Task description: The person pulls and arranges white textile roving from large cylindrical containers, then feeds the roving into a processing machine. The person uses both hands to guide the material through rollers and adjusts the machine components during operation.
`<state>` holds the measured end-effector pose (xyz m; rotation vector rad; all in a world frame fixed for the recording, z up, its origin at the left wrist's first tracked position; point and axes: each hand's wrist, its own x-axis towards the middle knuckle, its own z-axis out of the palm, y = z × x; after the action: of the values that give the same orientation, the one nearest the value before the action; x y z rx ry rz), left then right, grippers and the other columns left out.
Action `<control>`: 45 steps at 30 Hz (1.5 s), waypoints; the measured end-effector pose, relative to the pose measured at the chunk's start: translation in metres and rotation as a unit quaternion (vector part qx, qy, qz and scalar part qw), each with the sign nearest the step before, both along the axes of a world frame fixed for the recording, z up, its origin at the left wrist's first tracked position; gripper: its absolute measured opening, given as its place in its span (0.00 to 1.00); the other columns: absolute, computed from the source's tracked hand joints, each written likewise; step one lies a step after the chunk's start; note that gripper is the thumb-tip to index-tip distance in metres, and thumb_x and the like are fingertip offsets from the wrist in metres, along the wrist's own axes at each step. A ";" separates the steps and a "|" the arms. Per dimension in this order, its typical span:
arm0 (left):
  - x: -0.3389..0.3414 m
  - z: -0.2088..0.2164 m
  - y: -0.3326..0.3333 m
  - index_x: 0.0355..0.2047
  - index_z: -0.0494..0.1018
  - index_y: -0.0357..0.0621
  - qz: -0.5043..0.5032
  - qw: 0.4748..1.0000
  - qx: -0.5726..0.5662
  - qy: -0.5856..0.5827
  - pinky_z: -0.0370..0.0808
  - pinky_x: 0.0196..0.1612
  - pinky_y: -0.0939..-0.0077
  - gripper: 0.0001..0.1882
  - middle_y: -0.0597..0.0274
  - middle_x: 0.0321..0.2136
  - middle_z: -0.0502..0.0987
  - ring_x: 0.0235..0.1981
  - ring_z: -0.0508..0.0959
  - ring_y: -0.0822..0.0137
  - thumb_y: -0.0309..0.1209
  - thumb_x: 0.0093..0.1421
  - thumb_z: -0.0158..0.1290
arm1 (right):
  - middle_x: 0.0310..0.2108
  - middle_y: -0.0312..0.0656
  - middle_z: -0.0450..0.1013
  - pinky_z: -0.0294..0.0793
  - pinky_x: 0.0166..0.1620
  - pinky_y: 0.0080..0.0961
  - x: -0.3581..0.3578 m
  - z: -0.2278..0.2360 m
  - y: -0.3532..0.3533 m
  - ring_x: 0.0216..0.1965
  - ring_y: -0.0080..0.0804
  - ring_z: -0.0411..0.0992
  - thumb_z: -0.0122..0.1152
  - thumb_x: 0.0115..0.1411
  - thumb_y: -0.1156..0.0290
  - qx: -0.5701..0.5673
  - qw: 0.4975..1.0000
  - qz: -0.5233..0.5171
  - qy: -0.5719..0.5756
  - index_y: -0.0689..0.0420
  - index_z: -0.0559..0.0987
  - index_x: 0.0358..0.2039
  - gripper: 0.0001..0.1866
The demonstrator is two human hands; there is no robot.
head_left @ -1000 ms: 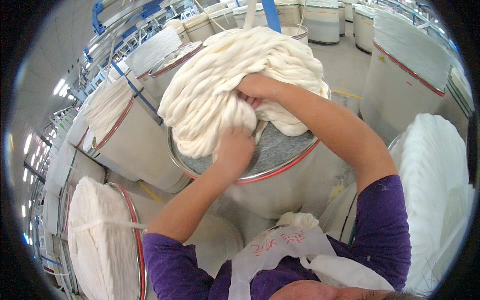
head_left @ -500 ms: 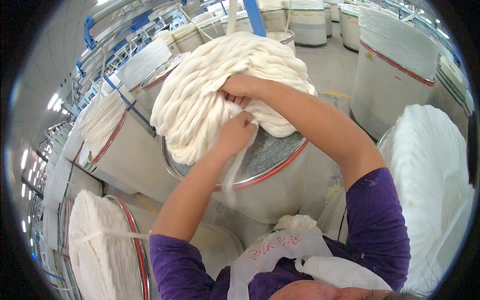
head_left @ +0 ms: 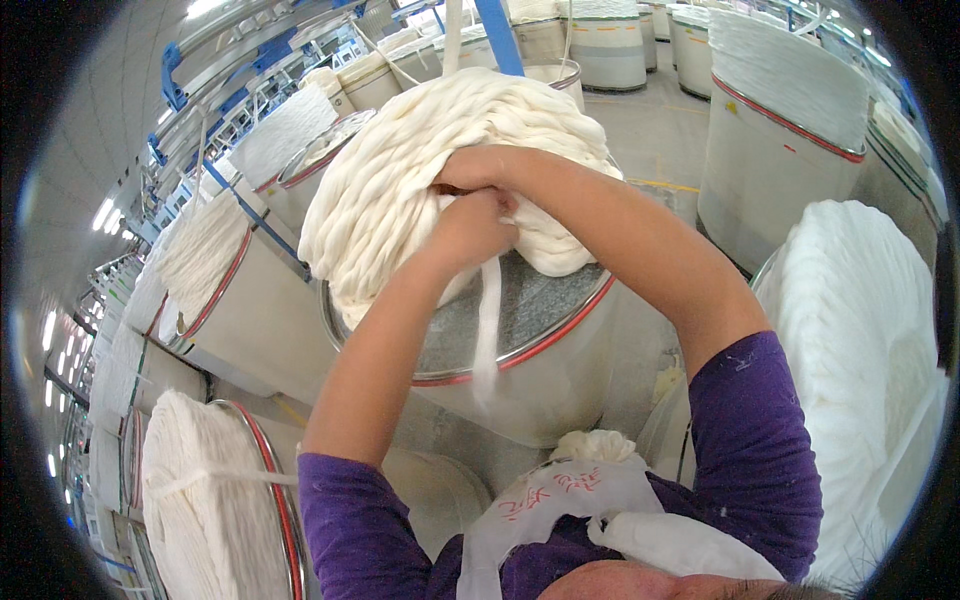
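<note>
A thick coil of cream fibre sliver (head_left: 400, 170) is heaped on the grey top plate (head_left: 555, 300) of a tall can (head_left: 540, 395) with a red-banded metal rim. My right hand (head_left: 478, 168) reaches into the front of the coil; its fingers are hidden by the folds and by my other hand. Just below it, my left hand (head_left: 476, 230) is closed with curled fingers against the coil. From under this hand a loose sliver strand (head_left: 488, 320) hangs over the plate and rim, its lower end blurred.
Another sliver-filled can (head_left: 205, 490) stands at the near left, and a tall white fibre heap (head_left: 850, 370) at the near right. Further cans (head_left: 780, 150) line the floor behind. A blue post (head_left: 498, 35) rises just beyond the coil.
My left hand has moved up and slightly right, closer to my right hand, now covering its fingers. The loose strand has swung right and hangs straighter.
</note>
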<state>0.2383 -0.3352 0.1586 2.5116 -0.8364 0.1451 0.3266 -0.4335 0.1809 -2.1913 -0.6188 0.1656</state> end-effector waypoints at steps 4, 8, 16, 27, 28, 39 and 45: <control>-0.023 -0.033 -0.022 0.42 0.76 0.44 0.020 0.992 0.121 0.012 0.73 0.48 0.56 0.13 0.44 0.39 0.80 0.43 0.79 0.48 0.28 0.56 0.49 | 0.31 0.43 0.76 0.74 0.34 0.38 -0.018 0.000 -0.007 0.28 0.33 0.73 0.51 0.62 0.45 -0.032 0.993 0.010 0.111 0.62 0.80 0.34 0.28; -0.036 -0.093 -0.042 0.42 0.76 0.46 -0.004 0.995 0.068 0.069 0.72 0.50 0.54 0.13 0.46 0.41 0.79 0.43 0.79 0.49 0.31 0.59 0.47 | 0.34 0.49 0.78 0.77 0.41 0.34 -0.077 -0.016 -0.028 0.34 0.39 0.78 0.51 0.63 0.46 -0.132 0.988 0.078 0.005 0.65 0.79 0.42 0.30; -0.027 -0.126 -0.005 0.60 0.67 0.49 -0.034 0.998 -0.051 0.002 0.58 0.65 0.63 0.21 0.49 0.61 0.65 0.62 0.65 0.53 0.37 0.68 0.41 | 0.31 0.41 0.71 0.72 0.42 0.39 -0.158 -0.075 -0.131 0.36 0.40 0.73 0.72 0.45 0.59 -0.193 0.843 0.199 -0.462 0.54 0.72 0.38 0.23; -0.052 -0.081 0.075 0.64 0.64 0.53 0.027 0.989 0.059 0.129 0.54 0.70 0.66 0.36 0.57 0.65 0.62 0.66 0.59 0.59 0.51 0.59 0.58 | 0.24 0.38 0.72 0.75 0.37 0.33 -0.206 -0.110 -0.081 0.31 0.36 0.76 0.68 0.50 0.55 -0.342 0.835 0.107 -0.418 0.52 0.73 0.31 0.18; -0.054 -0.078 0.082 0.64 0.64 0.53 0.048 0.988 0.035 0.143 0.54 0.70 0.65 0.36 0.56 0.65 0.62 0.66 0.60 0.59 0.51 0.58 0.58 | 0.23 0.38 0.72 0.76 0.36 0.34 -0.213 -0.112 -0.066 0.31 0.36 0.76 0.68 0.50 0.54 -0.326 0.849 0.123 -0.397 0.53 0.74 0.30 0.18; -0.090 -0.071 0.214 0.61 0.66 0.44 0.064 0.981 -0.136 0.126 0.64 0.64 0.66 0.34 0.54 0.61 0.68 0.61 0.67 0.59 0.43 0.57 0.61 | 0.52 0.50 0.73 0.63 0.61 0.35 -0.236 -0.085 0.013 0.56 0.44 0.69 0.48 0.66 0.46 -0.263 0.950 0.158 0.050 0.50 0.75 0.54 0.26; -0.114 -0.076 0.217 0.53 0.73 0.46 0.032 0.992 -0.090 0.087 0.72 0.55 0.62 0.22 0.48 0.48 0.77 0.51 0.76 0.54 0.34 0.58 0.56 | 0.58 0.46 0.70 0.59 0.65 0.36 -0.216 -0.092 -0.004 0.61 0.44 0.65 0.52 0.62 0.56 -0.265 0.934 0.049 -0.236 0.50 0.74 0.57 0.24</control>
<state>0.1243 -0.1184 0.0830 2.3430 -0.6419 0.0204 0.1108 -0.4379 0.0887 -2.7522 -1.0476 -0.1733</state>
